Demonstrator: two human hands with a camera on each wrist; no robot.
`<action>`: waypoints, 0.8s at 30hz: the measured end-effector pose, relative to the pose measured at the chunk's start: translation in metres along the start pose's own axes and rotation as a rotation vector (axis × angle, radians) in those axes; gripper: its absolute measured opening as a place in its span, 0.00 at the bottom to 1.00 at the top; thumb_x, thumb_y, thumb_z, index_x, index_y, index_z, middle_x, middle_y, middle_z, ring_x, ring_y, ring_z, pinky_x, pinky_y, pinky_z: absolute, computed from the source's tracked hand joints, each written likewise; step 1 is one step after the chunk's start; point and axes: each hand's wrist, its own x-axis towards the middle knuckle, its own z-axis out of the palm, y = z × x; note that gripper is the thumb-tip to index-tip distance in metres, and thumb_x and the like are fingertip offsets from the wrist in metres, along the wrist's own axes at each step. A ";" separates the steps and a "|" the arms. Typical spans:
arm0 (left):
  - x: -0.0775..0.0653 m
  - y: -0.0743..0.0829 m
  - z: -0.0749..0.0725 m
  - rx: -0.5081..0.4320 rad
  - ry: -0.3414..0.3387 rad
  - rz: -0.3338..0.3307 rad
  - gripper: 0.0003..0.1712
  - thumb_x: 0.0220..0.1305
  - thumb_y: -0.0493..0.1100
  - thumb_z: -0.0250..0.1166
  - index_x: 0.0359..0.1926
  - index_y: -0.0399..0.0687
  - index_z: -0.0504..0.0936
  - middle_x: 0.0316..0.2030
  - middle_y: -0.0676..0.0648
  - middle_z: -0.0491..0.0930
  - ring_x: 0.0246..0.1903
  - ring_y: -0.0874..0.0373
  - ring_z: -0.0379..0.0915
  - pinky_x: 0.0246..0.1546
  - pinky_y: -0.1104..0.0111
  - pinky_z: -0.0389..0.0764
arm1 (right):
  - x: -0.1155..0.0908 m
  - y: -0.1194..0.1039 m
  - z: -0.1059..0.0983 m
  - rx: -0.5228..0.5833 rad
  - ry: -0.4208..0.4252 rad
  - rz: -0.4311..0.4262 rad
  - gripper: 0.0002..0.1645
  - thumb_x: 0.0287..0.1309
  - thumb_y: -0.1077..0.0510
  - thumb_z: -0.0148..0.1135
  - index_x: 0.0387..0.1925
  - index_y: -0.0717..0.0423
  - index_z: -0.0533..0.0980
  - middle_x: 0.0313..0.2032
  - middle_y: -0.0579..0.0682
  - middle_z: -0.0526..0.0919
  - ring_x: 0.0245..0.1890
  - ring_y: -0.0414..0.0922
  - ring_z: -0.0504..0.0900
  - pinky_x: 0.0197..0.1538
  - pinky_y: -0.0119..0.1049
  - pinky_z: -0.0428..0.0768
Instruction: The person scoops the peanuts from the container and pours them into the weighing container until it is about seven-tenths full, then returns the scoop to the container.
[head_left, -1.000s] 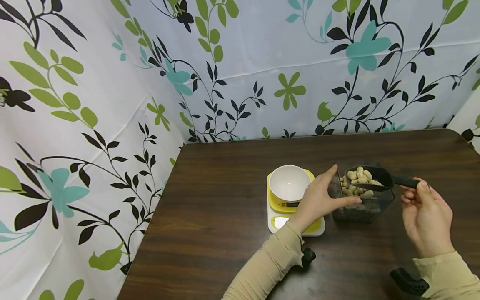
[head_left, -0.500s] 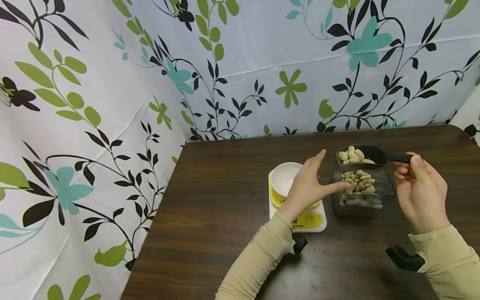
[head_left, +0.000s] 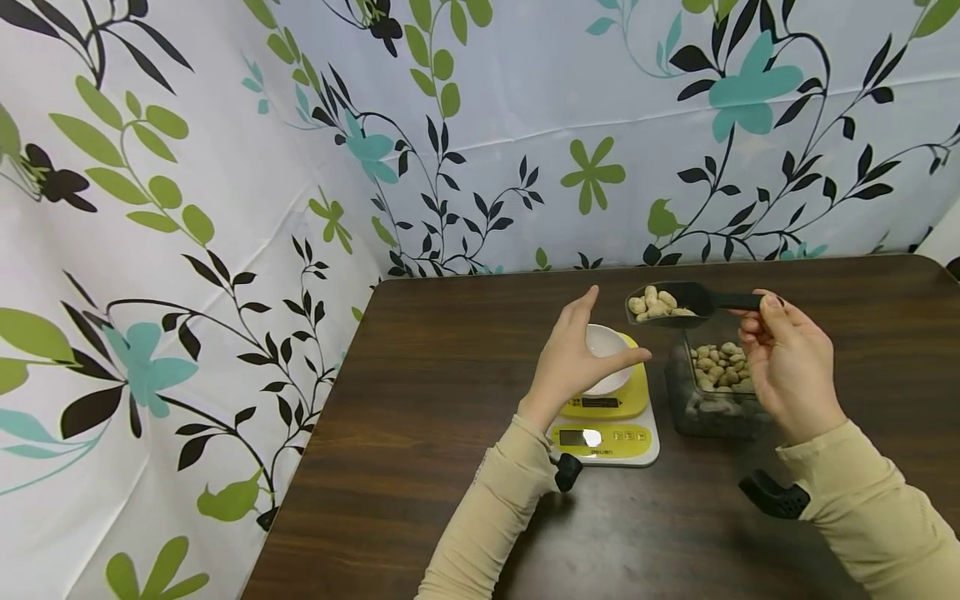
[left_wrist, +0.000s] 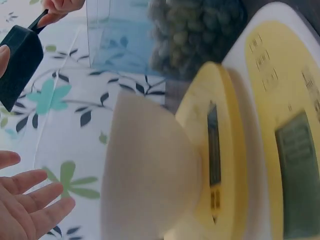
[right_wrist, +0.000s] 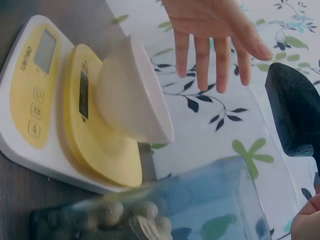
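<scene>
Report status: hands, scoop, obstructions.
Right hand grips the scoop, peanuts in it, clear of the container. Left hand empty, fingers extended, by the bowl on the scale. Possible obstruction: left hand, near the bowl's mouth.

Room to pass over the worktop (head_left: 375,417) along its left edge, left hand (head_left: 573,354) in the way above the bowl (head_left: 611,379), slim gap between scale (head_left: 600,442) and bin (head_left: 716,417), raised scoop (head_left: 693,302) overhead, curtain (head_left: 510,200) behind the far edge.
</scene>
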 end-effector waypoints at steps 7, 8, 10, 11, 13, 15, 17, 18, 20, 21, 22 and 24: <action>-0.004 -0.022 -0.004 -0.060 0.044 -0.036 0.59 0.43 0.68 0.70 0.71 0.74 0.44 0.70 0.53 0.53 0.68 0.53 0.56 0.59 0.50 0.69 | 0.002 0.010 0.003 -0.097 -0.016 0.094 0.11 0.60 0.61 0.57 0.44 0.60 0.73 0.33 0.50 0.73 0.30 0.39 0.69 0.32 0.26 0.73; -0.005 -0.025 -0.003 -0.065 0.044 -0.047 0.59 0.43 0.67 0.70 0.71 0.74 0.45 0.71 0.53 0.53 0.67 0.53 0.57 0.59 0.50 0.69 | 0.002 0.011 0.003 -0.121 -0.016 0.102 0.11 0.60 0.60 0.57 0.44 0.59 0.73 0.34 0.50 0.72 0.30 0.39 0.69 0.32 0.26 0.73; -0.008 -0.030 -0.001 -0.069 0.035 -0.064 0.59 0.43 0.67 0.70 0.72 0.71 0.45 0.71 0.52 0.52 0.68 0.53 0.56 0.59 0.51 0.70 | 0.002 0.014 0.002 -0.151 -0.017 0.122 0.11 0.60 0.59 0.57 0.43 0.58 0.73 0.33 0.49 0.72 0.30 0.38 0.70 0.32 0.25 0.73; -0.009 -0.032 0.000 -0.066 0.030 -0.069 0.59 0.43 0.67 0.70 0.72 0.70 0.45 0.71 0.51 0.52 0.68 0.52 0.56 0.59 0.51 0.70 | 0.002 0.014 0.002 -0.159 -0.019 0.129 0.10 0.60 0.59 0.57 0.43 0.57 0.73 0.32 0.49 0.73 0.30 0.38 0.70 0.32 0.25 0.73; -0.011 -0.036 0.002 -0.061 0.024 -0.080 0.60 0.43 0.66 0.71 0.72 0.68 0.45 0.72 0.49 0.50 0.69 0.50 0.53 0.60 0.50 0.69 | 0.002 0.016 0.002 -0.191 -0.032 0.142 0.10 0.60 0.59 0.57 0.43 0.56 0.72 0.31 0.48 0.73 0.29 0.38 0.71 0.31 0.25 0.72; -0.012 -0.040 0.004 -0.068 0.032 -0.081 0.61 0.43 0.64 0.72 0.73 0.66 0.45 0.72 0.49 0.48 0.70 0.49 0.51 0.62 0.49 0.67 | 0.002 0.018 0.002 -0.218 -0.041 0.152 0.10 0.61 0.58 0.57 0.44 0.56 0.72 0.31 0.47 0.73 0.29 0.37 0.71 0.31 0.26 0.72; -0.014 -0.044 0.005 -0.080 0.049 -0.080 0.61 0.43 0.63 0.72 0.73 0.65 0.45 0.73 0.49 0.46 0.71 0.48 0.49 0.62 0.48 0.65 | 0.003 0.019 0.003 -0.254 -0.044 0.161 0.11 0.60 0.58 0.57 0.44 0.56 0.72 0.31 0.47 0.74 0.29 0.37 0.71 0.31 0.25 0.72; -0.015 -0.045 0.006 -0.086 0.057 -0.081 0.61 0.43 0.63 0.73 0.73 0.66 0.45 0.73 0.49 0.45 0.71 0.48 0.49 0.63 0.48 0.65 | 0.003 0.020 0.003 -0.276 -0.044 0.167 0.11 0.60 0.57 0.58 0.44 0.55 0.72 0.31 0.46 0.74 0.29 0.36 0.71 0.31 0.25 0.72; -0.017 -0.049 0.008 -0.093 0.069 -0.080 0.62 0.43 0.62 0.73 0.73 0.65 0.44 0.73 0.50 0.44 0.71 0.49 0.49 0.62 0.49 0.66 | 0.004 0.020 0.004 -0.317 -0.044 0.176 0.12 0.60 0.56 0.58 0.44 0.55 0.71 0.31 0.45 0.75 0.29 0.36 0.71 0.31 0.25 0.71; -0.018 -0.050 0.009 -0.096 0.073 -0.078 0.62 0.43 0.61 0.73 0.73 0.65 0.44 0.73 0.50 0.44 0.70 0.48 0.49 0.62 0.49 0.66 | 0.005 0.021 0.004 -0.333 -0.045 0.181 0.12 0.60 0.55 0.58 0.44 0.55 0.71 0.31 0.45 0.75 0.29 0.36 0.70 0.31 0.25 0.71; -0.019 -0.052 0.009 -0.095 0.074 -0.078 0.63 0.43 0.61 0.73 0.73 0.65 0.43 0.73 0.50 0.43 0.70 0.48 0.50 0.61 0.50 0.67 | 0.005 0.021 0.005 -0.351 -0.045 0.185 0.13 0.60 0.55 0.57 0.44 0.55 0.70 0.31 0.44 0.75 0.29 0.36 0.70 0.31 0.25 0.71; -0.020 -0.054 0.011 -0.098 0.069 -0.082 0.63 0.43 0.61 0.74 0.73 0.65 0.42 0.73 0.50 0.43 0.69 0.47 0.52 0.60 0.51 0.69 | 0.006 0.021 0.006 -0.399 -0.048 0.188 0.14 0.61 0.53 0.57 0.45 0.55 0.68 0.31 0.43 0.75 0.29 0.36 0.69 0.31 0.25 0.71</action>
